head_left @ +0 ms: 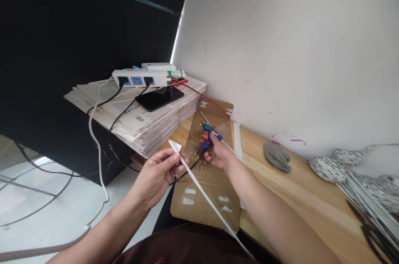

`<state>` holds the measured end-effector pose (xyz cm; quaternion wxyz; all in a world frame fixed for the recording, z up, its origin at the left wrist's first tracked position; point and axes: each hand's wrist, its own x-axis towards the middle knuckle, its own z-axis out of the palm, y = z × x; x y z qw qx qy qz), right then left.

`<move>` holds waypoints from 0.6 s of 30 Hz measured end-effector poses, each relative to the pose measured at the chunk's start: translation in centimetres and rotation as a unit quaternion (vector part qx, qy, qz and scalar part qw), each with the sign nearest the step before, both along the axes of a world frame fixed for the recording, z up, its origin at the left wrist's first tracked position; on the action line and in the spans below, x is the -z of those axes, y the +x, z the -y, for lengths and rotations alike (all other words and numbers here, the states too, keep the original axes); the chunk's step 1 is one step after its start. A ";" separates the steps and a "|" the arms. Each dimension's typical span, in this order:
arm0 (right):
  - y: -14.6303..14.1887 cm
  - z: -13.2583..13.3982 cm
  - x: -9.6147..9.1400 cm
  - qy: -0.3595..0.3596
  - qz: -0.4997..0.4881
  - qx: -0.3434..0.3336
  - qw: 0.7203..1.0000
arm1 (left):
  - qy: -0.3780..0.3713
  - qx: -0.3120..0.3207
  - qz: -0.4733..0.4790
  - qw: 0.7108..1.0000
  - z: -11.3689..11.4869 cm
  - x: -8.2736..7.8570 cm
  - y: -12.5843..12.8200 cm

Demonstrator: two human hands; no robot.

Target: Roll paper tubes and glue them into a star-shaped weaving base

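A long, thin white rolled paper stick (205,197) is pinched near its upper end by my left hand (163,168). Its flat pointed tip (175,146) sticks out past my thumb, and the rest runs down toward my lap. My right hand (216,151) is wrapped round a blue glue gun (206,144) with an orange trigger, over a brown board (195,191). The gun's nozzle end faces away from me, apart from the paper stick. A black cord leads from its handle down to the left. Dried blobs and white patches mark the board.
On the left, a thick newspaper stack (174,124) carries a power strip (141,78) and a black phone (160,97). Along the wooden table (264,181) lie a grey cloth (277,156), rolled newspaper sticks (361,197) and black scissors (374,235). A white wall stands behind.
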<state>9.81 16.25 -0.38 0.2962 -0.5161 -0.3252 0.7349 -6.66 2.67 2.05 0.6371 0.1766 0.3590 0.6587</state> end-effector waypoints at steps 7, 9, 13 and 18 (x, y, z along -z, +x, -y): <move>0.0 1.0 -1.2 -0.027 -0.045 0.007 0.999 | -0.001 -0.005 -0.021 1.000 0.0 0.6 -0.1; 1.4 2.9 -1.7 0.004 -0.030 -0.002 1.000 | -0.007 -0.004 -0.023 1.000 0.0 0.7 -0.2; 6.6 7.7 -2.0 0.207 0.199 -0.080 0.955 | -0.015 -0.005 -0.027 1.000 0.0 0.7 -0.1; 11.9 11.6 -1.0 0.334 0.415 -0.072 0.843 | -0.012 0.033 -0.041 0.999 -0.3 0.4 1.5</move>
